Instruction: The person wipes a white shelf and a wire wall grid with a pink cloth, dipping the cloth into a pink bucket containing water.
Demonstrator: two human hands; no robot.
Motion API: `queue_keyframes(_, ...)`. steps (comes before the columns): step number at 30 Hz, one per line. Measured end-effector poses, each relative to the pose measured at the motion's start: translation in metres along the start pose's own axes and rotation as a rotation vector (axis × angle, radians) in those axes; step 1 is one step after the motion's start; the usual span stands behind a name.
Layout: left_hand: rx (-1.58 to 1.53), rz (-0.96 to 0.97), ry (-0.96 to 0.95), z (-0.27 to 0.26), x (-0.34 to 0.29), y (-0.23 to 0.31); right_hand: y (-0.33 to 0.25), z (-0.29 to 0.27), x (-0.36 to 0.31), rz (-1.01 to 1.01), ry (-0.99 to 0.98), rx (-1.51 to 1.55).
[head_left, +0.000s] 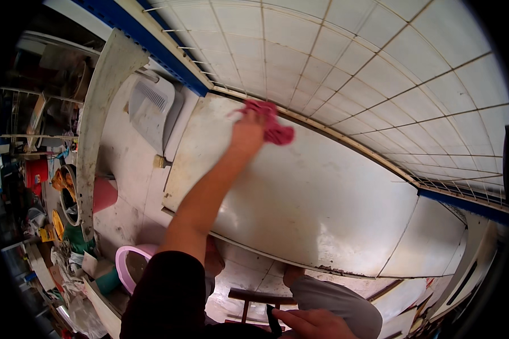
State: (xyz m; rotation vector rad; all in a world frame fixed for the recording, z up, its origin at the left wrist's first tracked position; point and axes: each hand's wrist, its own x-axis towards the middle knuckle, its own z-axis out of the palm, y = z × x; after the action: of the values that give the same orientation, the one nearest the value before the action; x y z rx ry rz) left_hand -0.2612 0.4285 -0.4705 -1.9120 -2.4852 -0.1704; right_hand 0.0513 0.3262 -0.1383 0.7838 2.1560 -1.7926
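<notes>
My left arm in a black sleeve reaches forward over a pale, smooth shelf board point(322, 192). At the board's far left part, my left hand point(247, 134) is closed on a crumpled dark pink cloth point(279, 133), pressed against the surface close to the back edge. Part of the cloth sticks out past the fingers on the right. Low in the view, my right hand point(318, 324) lies by my knee with a finger stretched to the left, beside a black strap point(274, 321). Its other fingers are partly hidden, and I see nothing held in it.
White wire grid point(345, 62) rises behind the board, framed by blue uprights point(195, 82). Left of the board are a grey dustpan point(152, 107), a brush point(162, 162) and a pink tub point(127, 271). Cluttered shelves stand far left. A wooden stool point(260, 296) is between my legs.
</notes>
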Motion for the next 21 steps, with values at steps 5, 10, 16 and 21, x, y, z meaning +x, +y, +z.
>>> queue_keyframes(5, 0.173, -0.319, -0.196, -0.034, 0.007, -0.124, -0.003, -0.003, 0.004, 0.046, -0.036, -0.008)
queue_keyframes(10, -0.074, -0.450, -0.142, -0.015, 0.004, -0.095, -0.005, -0.001, 0.010, 0.009, -0.107, -0.021)
queue_keyframes(16, 0.039, -0.281, -0.131, -0.024, 0.005, -0.099, -0.004, -0.002, 0.011, 0.029, -0.072, -0.049)
queue_keyframes(21, 0.123, -0.398, -0.125, -0.025, -0.008, -0.125, -0.006, -0.002, 0.011, 0.024, -0.084, -0.034)
